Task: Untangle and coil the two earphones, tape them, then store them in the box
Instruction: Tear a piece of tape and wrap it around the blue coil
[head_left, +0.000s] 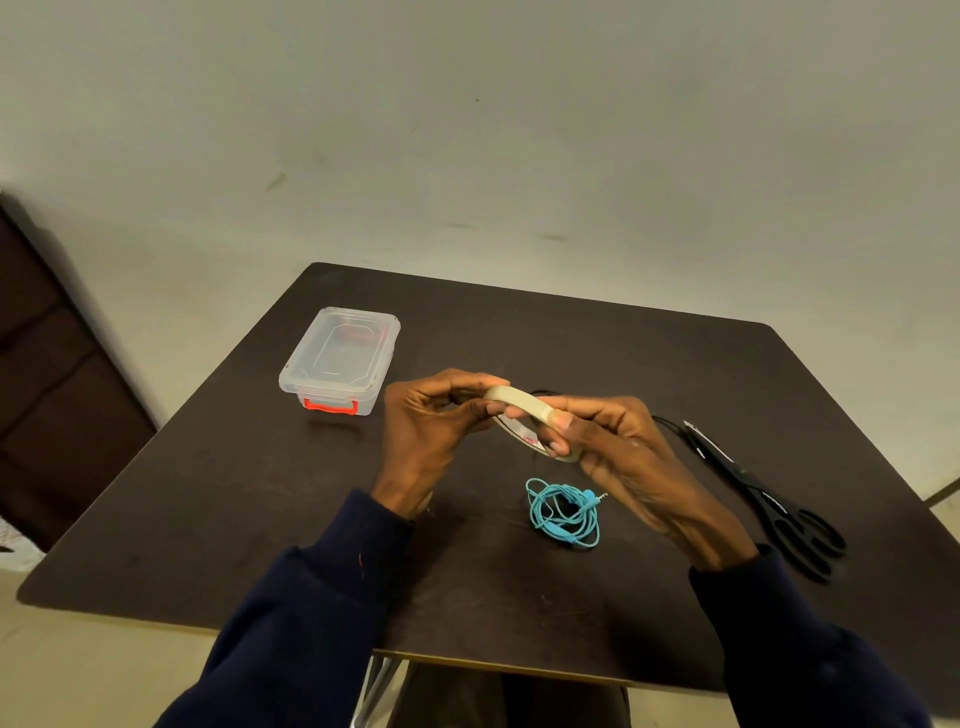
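Note:
A roll of beige tape (524, 404) is held above the middle of the dark table (234, 493). My left hand (431, 421) pinches its left edge, and my right hand (618, 447) grips its right side with thumb and fingers curled round it. A coiled blue earphone (563, 513) lies on the table just below the roll, its plug pointing right. A black earphone cable (670, 423) shows partly behind my right hand. The clear plastic box (340, 358) with a red latch stands closed at the back left.
Black scissors (769, 499) lie along the table's right side, handles toward me. A dark wooden piece stands against the wall at the far left. The table's front edge runs just past my sleeves.

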